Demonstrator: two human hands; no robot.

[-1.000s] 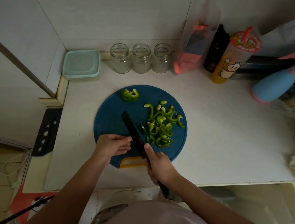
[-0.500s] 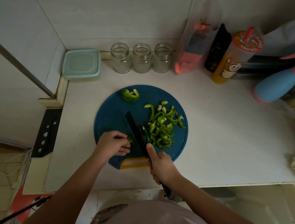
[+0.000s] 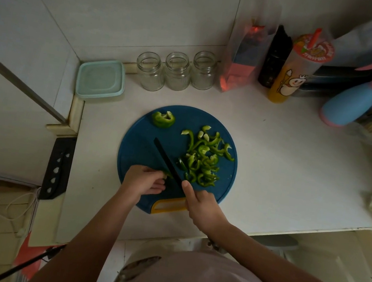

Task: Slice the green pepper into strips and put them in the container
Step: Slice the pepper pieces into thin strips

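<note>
Left hand (image 3: 144, 180): lower centre of the frame, fingers curled down onto a small pepper piece (image 3: 167, 175) and pinning it near the board's lower edge. I read the tucked fingertips as a way of keeping them off the blade.
Right hand (image 3: 202, 205): wrapped round the knife handle, with one digit reaching up toward the blade, which I take to be for steadying the cut.
Knife (image 3: 167, 161): the dark blade runs diagonally up-left from the right hand. It sits just beside the left fingertips, between the held piece and the heap.
Cut strips (image 3: 203, 160): heaped on the right half of the cutting board (image 3: 136, 148), to the right of the blade. I judge this keeps the cutting lane free.
Stem-end chunk (image 3: 163, 119): alone at the board's upper left, well apart from the heap. I cannot tell whether it is waste or waiting to be cut.
Container (image 3: 100, 78): a teal box in the corner of the surface (image 3: 284, 166), upper left of the frame, well apart from the board. Its lid is on, so it must be opened before any strips go in.
Stage: by my judgement the slicing is nearly finished and the transfer has not begun.
</note>
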